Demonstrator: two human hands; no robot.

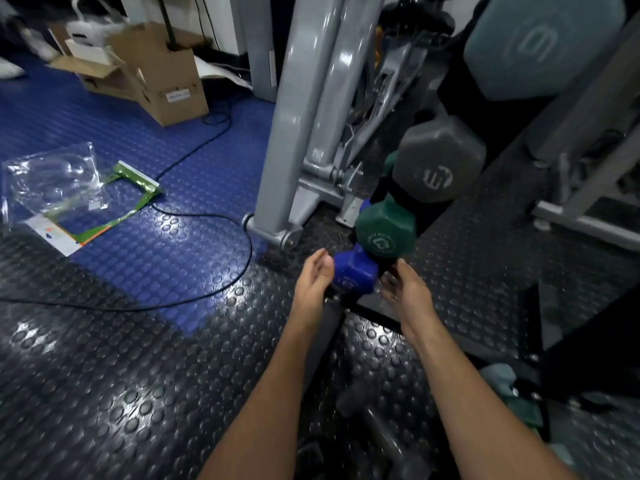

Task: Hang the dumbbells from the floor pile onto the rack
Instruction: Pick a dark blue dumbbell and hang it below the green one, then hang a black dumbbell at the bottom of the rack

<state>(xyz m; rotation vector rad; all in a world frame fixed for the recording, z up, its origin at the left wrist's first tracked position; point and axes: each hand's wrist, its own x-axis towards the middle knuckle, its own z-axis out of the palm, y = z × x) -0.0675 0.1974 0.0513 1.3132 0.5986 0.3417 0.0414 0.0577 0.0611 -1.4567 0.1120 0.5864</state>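
Observation:
A black dumbbell rack (pixel 403 197) stands in front of me, its base on the studded floor. It carries a teal dumbbell (pixel 543 43) at the top, a grey one (pixel 438 161) below it, then a green one (pixel 382 230), and a blue dumbbell (pixel 353 275) lowest. My left hand (pixel 313 280) lies with relaxed fingers against the blue dumbbell's left side. To its right, my right hand (pixel 405 289) hovers with fingers loosely curled and nothing visible in them. More dumbbells lie blurred on the floor by my arms: a dark grey one (pixel 381 441) and teal and green ones (pixel 512 393).
A grey machine frame (pixel 277 133) stands just left of the rack, and another frame (pixel 571 202) stands to its right. A black cable (pixel 207 216) loops over the blue floor mat. Farther left lie clear plastic packaging (pixel 52 188) and open cardboard boxes (pixel 162 77).

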